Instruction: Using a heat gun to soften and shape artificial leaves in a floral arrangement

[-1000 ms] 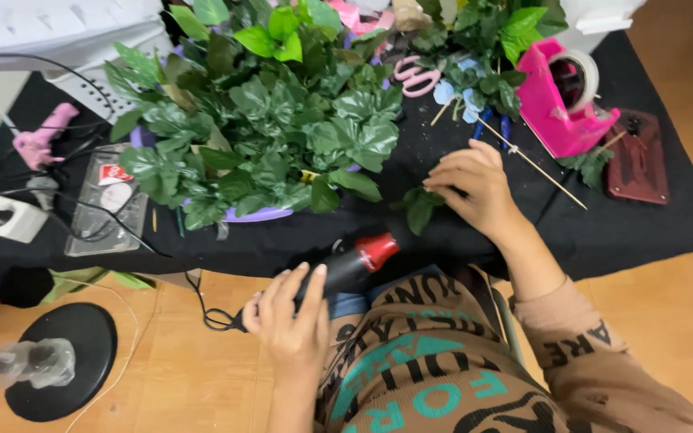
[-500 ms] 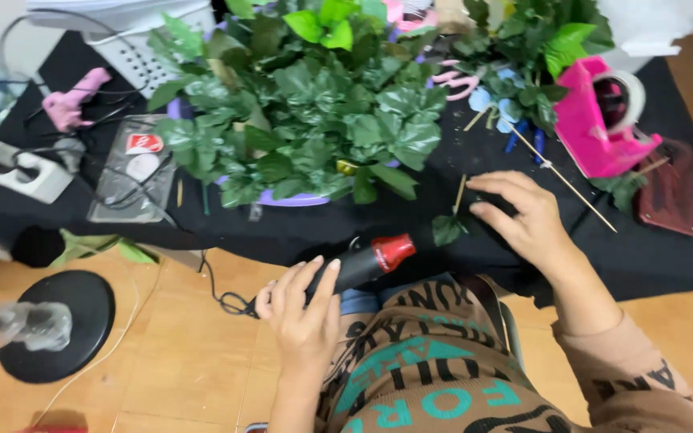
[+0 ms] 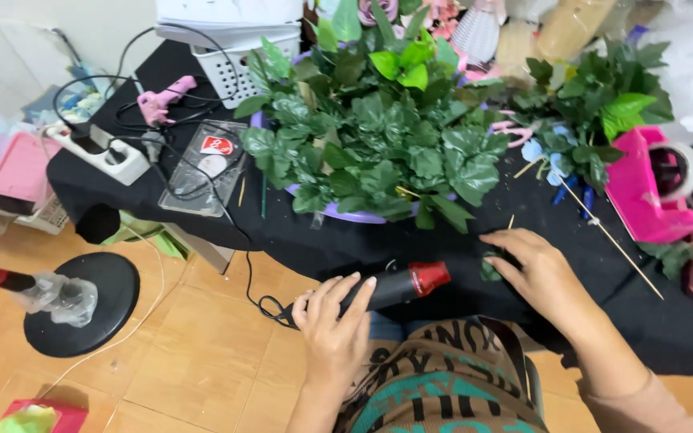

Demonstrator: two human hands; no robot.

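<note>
Right hand (image 3: pixel 541 275) has slid left along the black table (image 3: pixel 338 240) since half a second ago, fingers now curled over a small green leaf (image 3: pixel 489 269) (grip unclear, mostly hidden). Left hand (image 3: pixel 334 325) stays wrapped on the black heat gun (image 3: pixel 395 287), red nozzle pointing right, at the table edge below the leafy arrangement (image 3: pixel 378 136).
</note>
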